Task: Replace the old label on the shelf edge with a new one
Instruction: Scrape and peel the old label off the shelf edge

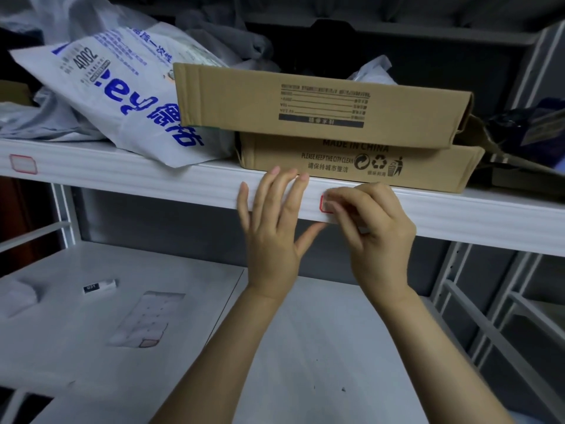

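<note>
A red-bordered white label [324,204] is stuck on the front of the white shelf edge [153,182]; only its left end shows. My right hand [371,223] covers the rest, with fingertips pinched at the label. My left hand [273,221] lies flat against the shelf edge just left of it, fingers spread and pointing up. A second red-bordered label [23,164] sits on the same edge at far left. On the lower shelf lies a sticker sheet [146,321] with one red-bordered label left on it.
Two flat cardboard boxes [336,117] are stacked on the upper shelf right behind my hands. A white printed plastic bag [122,96] lies to their left. A small white and black item [99,286] rests on the lower shelf. Metal uprights stand at right.
</note>
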